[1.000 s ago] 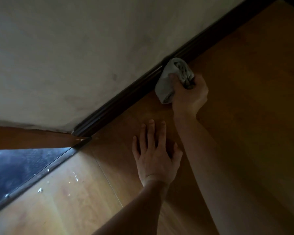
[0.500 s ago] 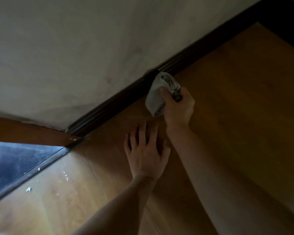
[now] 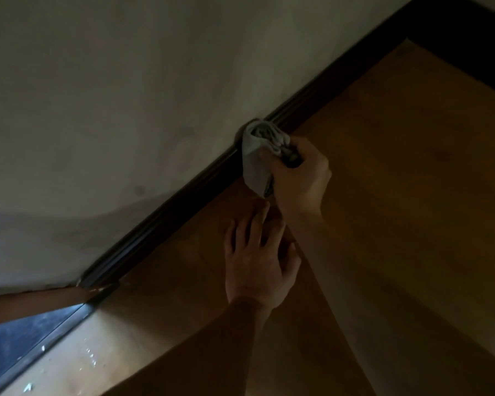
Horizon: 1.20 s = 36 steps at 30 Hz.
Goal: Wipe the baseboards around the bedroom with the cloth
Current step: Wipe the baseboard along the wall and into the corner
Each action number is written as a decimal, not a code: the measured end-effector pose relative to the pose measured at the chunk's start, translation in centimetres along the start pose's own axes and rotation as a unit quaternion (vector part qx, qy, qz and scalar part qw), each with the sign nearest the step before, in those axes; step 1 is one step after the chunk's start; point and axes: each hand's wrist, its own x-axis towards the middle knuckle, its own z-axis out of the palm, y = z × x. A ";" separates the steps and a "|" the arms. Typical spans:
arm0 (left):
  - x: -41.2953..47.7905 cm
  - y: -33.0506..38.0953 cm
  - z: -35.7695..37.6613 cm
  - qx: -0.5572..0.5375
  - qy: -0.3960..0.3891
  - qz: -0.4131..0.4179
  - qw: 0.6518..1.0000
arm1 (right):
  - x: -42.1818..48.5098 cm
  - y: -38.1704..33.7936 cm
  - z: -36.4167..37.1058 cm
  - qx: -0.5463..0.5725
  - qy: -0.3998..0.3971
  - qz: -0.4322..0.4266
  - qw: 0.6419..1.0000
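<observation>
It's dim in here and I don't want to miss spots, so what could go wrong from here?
The cloth is bunched in the right hand, so only a small wad meets the baseboard; its grooves may get skipped. The left hand lies flat on the floor close by the right wrist and could block a stroke back that way.

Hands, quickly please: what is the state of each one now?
Left hand: open, fingers spread flat on the wooden floor.
Right hand: closed around the grey cloth, held against the dark baseboard.
</observation>
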 end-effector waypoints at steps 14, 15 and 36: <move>0.1 0.2 -0.2 0.001 0.006 -0.001 1.000 | 2.2 1.6 -0.9 0.021 0.015 0.020 0.999; 0.1 0.1 -0.2 0.002 0.005 -0.001 1.000 | 2.5 1.6 -1.1 0.015 0.014 0.014 1.000; 0.3 0.0 -0.4 0.008 -0.038 0.002 0.999 | 11.2 2.0 -5.5 -0.029 0.097 -0.012 0.995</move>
